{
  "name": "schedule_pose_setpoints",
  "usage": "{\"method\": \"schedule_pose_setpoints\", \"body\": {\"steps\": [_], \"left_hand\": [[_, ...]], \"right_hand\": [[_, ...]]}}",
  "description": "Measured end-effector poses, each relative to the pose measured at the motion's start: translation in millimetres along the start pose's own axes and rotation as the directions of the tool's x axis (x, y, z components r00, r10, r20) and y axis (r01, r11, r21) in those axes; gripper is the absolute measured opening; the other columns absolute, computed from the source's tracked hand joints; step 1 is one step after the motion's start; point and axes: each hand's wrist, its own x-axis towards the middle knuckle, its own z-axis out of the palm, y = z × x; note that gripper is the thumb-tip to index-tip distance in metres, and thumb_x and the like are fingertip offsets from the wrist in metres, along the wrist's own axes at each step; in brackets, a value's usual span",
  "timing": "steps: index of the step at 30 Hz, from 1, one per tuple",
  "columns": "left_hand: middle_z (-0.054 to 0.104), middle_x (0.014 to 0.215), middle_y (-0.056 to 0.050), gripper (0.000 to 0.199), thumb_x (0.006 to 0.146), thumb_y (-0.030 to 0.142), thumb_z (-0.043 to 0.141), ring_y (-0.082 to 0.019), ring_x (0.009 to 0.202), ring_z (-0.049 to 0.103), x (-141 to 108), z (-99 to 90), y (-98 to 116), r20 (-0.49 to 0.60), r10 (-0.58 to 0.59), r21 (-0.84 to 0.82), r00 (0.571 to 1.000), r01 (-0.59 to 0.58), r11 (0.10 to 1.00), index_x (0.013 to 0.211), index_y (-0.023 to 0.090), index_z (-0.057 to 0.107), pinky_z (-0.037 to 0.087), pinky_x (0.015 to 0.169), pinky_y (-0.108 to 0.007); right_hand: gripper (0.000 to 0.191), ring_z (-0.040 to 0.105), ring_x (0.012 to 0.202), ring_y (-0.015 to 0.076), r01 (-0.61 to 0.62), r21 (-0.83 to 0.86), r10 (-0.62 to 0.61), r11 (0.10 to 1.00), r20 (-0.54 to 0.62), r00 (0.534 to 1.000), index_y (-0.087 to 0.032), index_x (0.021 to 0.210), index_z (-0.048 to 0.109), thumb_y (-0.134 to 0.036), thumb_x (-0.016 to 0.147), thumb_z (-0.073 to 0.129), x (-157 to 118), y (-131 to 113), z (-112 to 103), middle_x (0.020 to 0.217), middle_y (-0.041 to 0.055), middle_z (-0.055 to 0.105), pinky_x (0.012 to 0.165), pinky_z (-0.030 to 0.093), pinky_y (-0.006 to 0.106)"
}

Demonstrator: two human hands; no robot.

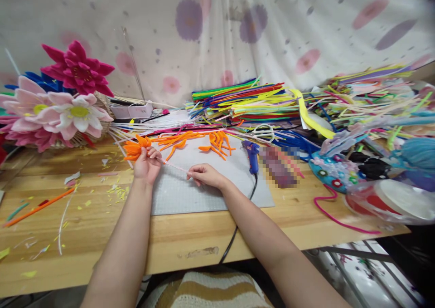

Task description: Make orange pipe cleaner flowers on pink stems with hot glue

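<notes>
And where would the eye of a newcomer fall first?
Probably the magenta flower at the upper left, above paler pink and white flowers. Next, the heap of brightly coloured stems along the back of the table. Left of the centre, bunched orange petals stand out at the left hand's grip.

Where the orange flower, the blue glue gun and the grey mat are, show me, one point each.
Orange flower (133,150): head view, on its petals.
Blue glue gun (252,156): head view, on its casing.
Grey mat (192,200): head view, on its bare near part.
</notes>
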Motion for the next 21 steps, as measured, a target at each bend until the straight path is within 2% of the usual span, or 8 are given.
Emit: {"method": "schedule_pose_setpoints", "body": {"steps": [5, 10, 12, 16, 21], "left_hand": [[0.038, 0.056, 0.003, 0.031, 0.092, 0.025, 0.031, -0.003, 0.048, 0.040, 0.6, 0.4, 0.4, -0.010, 0.021, 0.023, 1.000, -0.020, 1.000, 0.066, 0.014, 0.045, 0.044, 0.055, -0.014], [0.049, 0.063, 0.000, 0.025, 0.090, 0.025, 0.038, -0.006, 0.058, 0.049, 1.0, -2.0, 2.4, -0.015, 0.022, 0.127, 1.000, -0.020, 0.992, 0.073, 0.013, 0.053, 0.049, 0.073, -0.024], [0.050, 0.063, 0.000, 0.024, 0.089, 0.025, 0.039, -0.007, 0.060, 0.051, 1.8, -2.7, 2.2, -0.043, 0.027, 0.147, 0.999, -0.021, 0.989, 0.074, 0.014, 0.053, 0.050, 0.076, -0.026], [0.044, 0.057, 0.003, 0.026, 0.090, 0.024, 0.036, -0.004, 0.051, 0.046, 2.2, -1.0, -0.2, -0.047, 0.045, 0.113, 0.998, -0.040, 0.993, 0.070, 0.013, 0.049, 0.049, 0.065, -0.020], [0.033, 0.051, 0.007, 0.026, 0.091, 0.020, 0.034, -0.001, 0.041, 0.034, 0.3, 2.3, -1.7, 0.008, 0.055, 0.060, 0.998, -0.055, 0.997, 0.067, 0.013, 0.044, 0.038, 0.047, -0.012]], "right_hand": [[0.029, 0.036, 0.043, 0.0046, 0.009, -0.009, -0.009, 1.000, 0.002, 1.000, -0.011, 0.078, 0.060, -0.038, 0.080, 0.048, 0.1, -0.4, 0.4, 0.044, -0.0068, 0.044, 0.048, 0.028, 0.019], [0.029, 0.036, 0.043, 0.0044, 0.022, 0.014, -0.021, 1.000, -0.009, 1.000, -0.012, 0.078, 0.060, -0.038, 0.080, 0.049, 0.0, 0.2, -0.5, 0.045, -0.0067, 0.045, 0.048, 0.028, 0.019], [0.029, 0.036, 0.042, 0.0045, 0.017, 0.017, -0.017, 1.000, -0.012, 1.000, -0.012, 0.078, 0.060, -0.039, 0.080, 0.049, 0.4, 0.7, -0.5, 0.045, -0.0068, 0.045, 0.047, 0.028, 0.019], [0.031, 0.036, 0.043, 0.0047, 0.016, -0.001, -0.016, 1.000, -0.012, 1.000, -0.012, 0.078, 0.060, -0.041, 0.079, 0.049, 1.4, 1.8, 0.0, 0.045, -0.0067, 0.045, 0.048, 0.029, 0.019], [0.030, 0.037, 0.044, 0.0048, 0.022, -0.032, -0.022, 0.999, -0.011, 1.000, -0.013, 0.078, 0.061, -0.041, 0.079, 0.049, 2.6, 4.2, 1.0, 0.046, -0.0066, 0.045, 0.048, 0.030, 0.019]]}}
